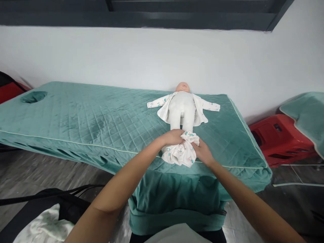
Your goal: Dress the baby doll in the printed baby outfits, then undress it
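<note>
A baby doll (182, 106) with a white cloth body lies on its back on the green quilted bed, its head toward the wall. Its arms are in the sleeves of a white printed jacket (163, 112), spread open at the front. At the doll's feet, my left hand (174, 137) and my right hand (203, 152) grip bunched white printed baby pants (179, 154) from either side. The gathered fabric hides the feet and some of my fingers.
The green bed (101, 118) runs far left, with a face hole (34, 97) there. A red plastic stool (280, 136) stands at right, partly under green cloth (307, 111). White patterned fabric (45, 224) lies on something black at lower left. A wall is behind.
</note>
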`<state>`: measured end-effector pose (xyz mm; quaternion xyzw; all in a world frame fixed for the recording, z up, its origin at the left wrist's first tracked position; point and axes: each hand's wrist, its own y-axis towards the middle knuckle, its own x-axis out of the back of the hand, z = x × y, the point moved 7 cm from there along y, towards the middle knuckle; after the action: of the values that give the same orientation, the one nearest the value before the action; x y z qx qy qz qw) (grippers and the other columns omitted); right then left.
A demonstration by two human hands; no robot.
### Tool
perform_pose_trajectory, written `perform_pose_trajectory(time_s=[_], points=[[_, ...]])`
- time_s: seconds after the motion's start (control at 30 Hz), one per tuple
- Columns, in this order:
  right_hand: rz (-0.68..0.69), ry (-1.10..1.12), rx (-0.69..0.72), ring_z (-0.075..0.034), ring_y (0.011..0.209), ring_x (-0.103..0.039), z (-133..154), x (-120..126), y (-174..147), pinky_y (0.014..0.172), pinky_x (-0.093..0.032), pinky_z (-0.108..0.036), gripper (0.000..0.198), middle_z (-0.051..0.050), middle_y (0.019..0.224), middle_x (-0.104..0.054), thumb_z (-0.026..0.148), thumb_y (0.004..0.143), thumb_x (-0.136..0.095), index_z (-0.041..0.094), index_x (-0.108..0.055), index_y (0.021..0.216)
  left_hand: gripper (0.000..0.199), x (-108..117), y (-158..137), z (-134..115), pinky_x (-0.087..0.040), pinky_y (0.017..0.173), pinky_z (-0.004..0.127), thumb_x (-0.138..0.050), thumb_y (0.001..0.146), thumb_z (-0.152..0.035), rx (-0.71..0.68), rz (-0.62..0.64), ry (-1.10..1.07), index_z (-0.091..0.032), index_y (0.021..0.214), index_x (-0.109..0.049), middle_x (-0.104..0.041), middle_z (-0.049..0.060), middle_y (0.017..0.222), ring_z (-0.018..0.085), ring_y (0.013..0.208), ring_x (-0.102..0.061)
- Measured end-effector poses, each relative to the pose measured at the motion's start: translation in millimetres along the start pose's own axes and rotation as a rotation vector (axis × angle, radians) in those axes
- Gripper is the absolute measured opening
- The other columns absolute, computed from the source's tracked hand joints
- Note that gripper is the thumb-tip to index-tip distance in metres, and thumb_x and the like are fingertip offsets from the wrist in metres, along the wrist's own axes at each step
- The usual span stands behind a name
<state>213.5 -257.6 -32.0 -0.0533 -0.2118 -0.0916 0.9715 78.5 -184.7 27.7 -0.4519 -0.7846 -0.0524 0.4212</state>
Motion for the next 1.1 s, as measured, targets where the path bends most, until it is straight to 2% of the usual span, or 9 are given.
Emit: perform_pose_trajectory(time_s=[0.13,0.2,0.37,0.53,0.67,0.77,0.83,1.0,1.1], points=[[-0.116,-0.152,0.080,-0.032,0.102,-0.067,-0.6,1.8,0.8,0.087,-0.048,-0.042,0.032,-0.011,0.105,-0.074,0.045,0.090,-0.050,0.021,-0.064,0.107,0.033,-0.6,2.0,-3.2,-0.050,0.088,0.030,-0.059,0.084,-0.029,-0.011,-0.033,-0.018,-0.016,0.114,-0.067,-0.073,0.010,0.121,0.027,0.110,-0.067],[-0.175,-0.073,0.079,-0.029,0.095,-0.066,-6.5,3.6,1.6,0.082,-0.048,-0.039,0.032,-0.010,0.100,-0.073,0.047,0.090,-0.051,0.020,-0.062,0.103,0.034,-0.6,2.1,-5.0,-0.050,0.089,0.030,-0.059,0.083,-0.029,-0.039,-0.039,-0.103,-0.017,0.114,-0.067,-0.072,0.009,0.121,0.027,0.110,-0.067],[-0.321,0.227,0.100,-0.020,0.080,-0.059,-15.0,11.3,9.0,0.076,-0.047,-0.033,0.029,-0.003,0.086,-0.067,0.051,0.088,-0.057,0.022,-0.058,0.092,0.035,9.6,0.2,-3.2,-0.051,0.087,0.030,-0.067,0.082,-0.034,-0.069,-0.005,-0.485,-0.017,0.113,-0.068,-0.073,0.005,0.116,0.025,0.108,-0.066],[-0.389,0.327,0.190,-0.020,0.082,-0.058,-5.2,20.9,30.5,0.079,-0.047,-0.034,0.032,-0.002,0.085,-0.065,0.053,0.086,-0.060,0.021,-0.058,0.090,0.047,18.1,3.5,-1.7,-0.053,0.082,0.029,-0.084,0.072,-0.037,-0.078,0.141,-0.947,-0.018,0.112,-0.070,-0.075,0.006,0.110,0.020,0.095,-0.069],[-0.440,0.329,0.227,-0.022,0.095,-0.060,-3.6,31.2,56.5,0.089,-0.047,-0.037,0.036,-0.007,0.099,-0.068,0.054,0.089,-0.058,0.020,-0.061,0.100,0.054,26.3,20.6,6.7,-0.055,0.078,0.031,-0.089,0.066,-0.035,-0.052,0.102,-1.131,-0.017,0.113,-0.070,-0.076,0.009,0.104,0.020,0.086,-0.071],[-0.444,0.325,0.234,-0.025,0.103,-0.061,-3.9,34.8,76.2,0.093,-0.046,-0.038,0.043,-0.013,0.114,-0.068,0.055,0.089,-0.057,0.018,-0.060,0.111,0.055,37.0,38.9,13.4,-0.054,0.079,0.034,-0.090,0.063,-0.036,-0.045,0.027,-1.123,-0.016,0.111,-0.071,-0.076,0.010,0.101,0.021,0.085,-0.071],[-0.429,0.284,0.241,-0.025,0.107,-0.061,-1.3,35.8,86.9,0.096,-0.046,-0.038,0.044,-0.014,0.116,-0.068,0.056,0.091,-0.054,0.018,-0.059,0.113,0.052,49.4,50.5,16.6,-0.053,0.080,0.034,-0.088,0.065,-0.037,-0.070,-0.042,-1.048,-0.015,0.109,-0.071,-0.075,0.009,0.100,0.022,0.088,-0.070],[-0.421,0.171,0.299,-0.026,0.109,-0.061,12.5,44.4,109.8,0.098,-0.045,-0.042,0.045,-0.011,0.112,-0.069,0.059,0.093,-0.050,0.019,-0.061,0.110,0.031,81.8,72.4,16.6,-0.047,0.084,0.031,-0.076,0.074,-0.033,-0.161,-0.192,-0.606,-0.015,0.098,-0.071,-0.071,0.004,0.097,0.022,0.094,-0.065],[-0.439,0.124,0.277,-0.025,0.101,-0.061,17.0,47.4,129.0,0.095,-0.045,-0.042,0.045,-0.010,0.108,-0.069,0.059,0.092,-0.050,0.018,-0.062,0.108,0.022,97.0,78.2,14.7,-0.044,0.089,0.033,-0.064,0.082,-0.029,-0.194,-0.378,-0.349,-0.014,0.097,-0.068,-0.069,0.005,0.100,0.023,0.098,-0.063]])
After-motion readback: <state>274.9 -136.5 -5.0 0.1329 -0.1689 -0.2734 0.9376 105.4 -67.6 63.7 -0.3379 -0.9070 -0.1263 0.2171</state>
